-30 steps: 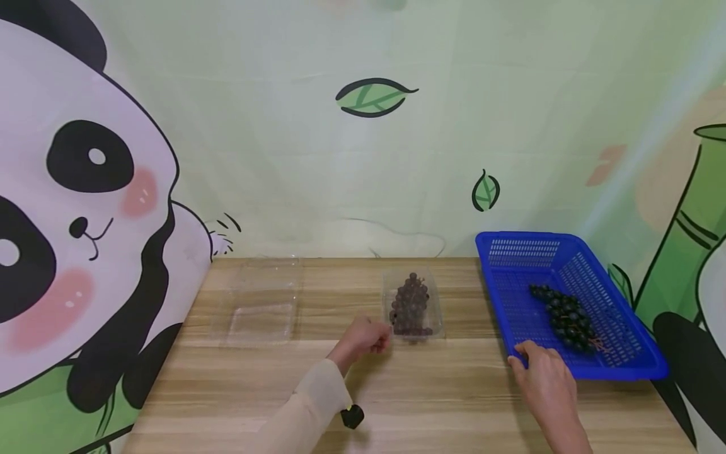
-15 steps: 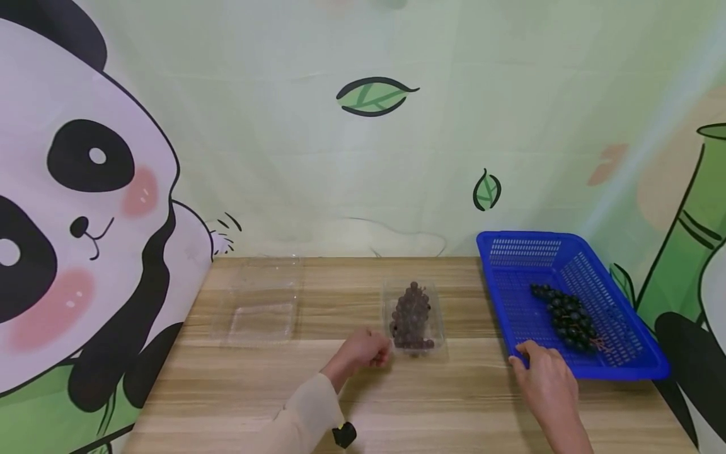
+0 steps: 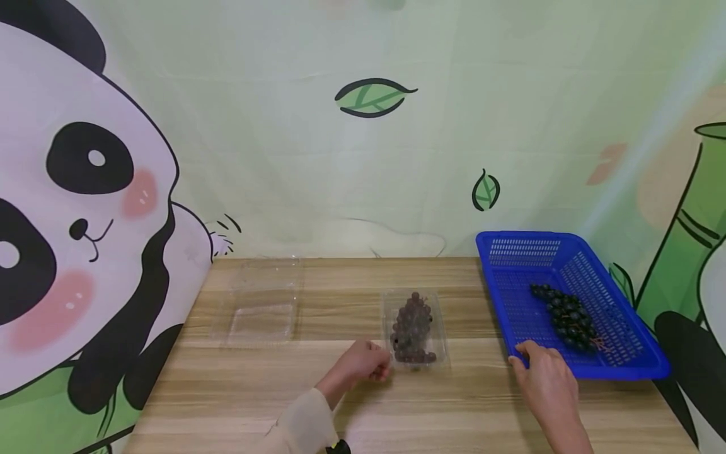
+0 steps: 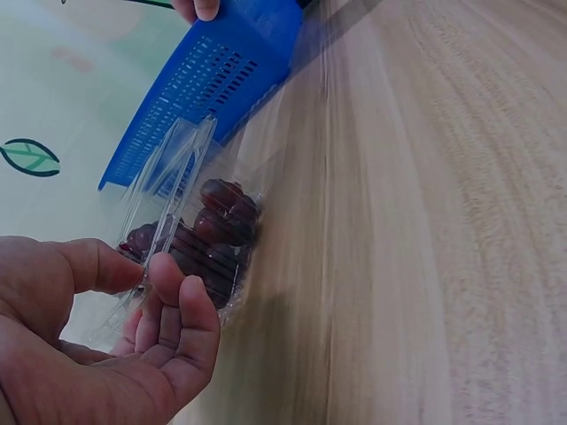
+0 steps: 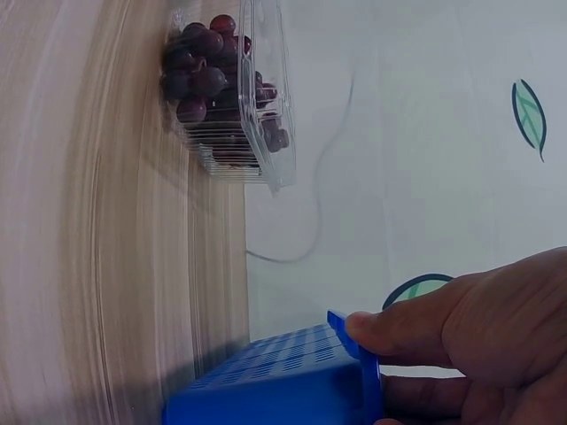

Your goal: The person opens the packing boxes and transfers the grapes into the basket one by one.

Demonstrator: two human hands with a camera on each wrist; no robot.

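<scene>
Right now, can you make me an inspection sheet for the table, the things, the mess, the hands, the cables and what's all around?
Surface: wood-grain table.
Job's things: dark red grapes in a clear container; blackish grapes in the blue basket, at the right.
Clutter: another clear box, at the left.
Hands: left hand pinches the clear container's edge; right hand grips the blue basket's rim.
Cables: nothing seen.
Surroundings: pale green backdrop with a panda and leaves.
</scene>
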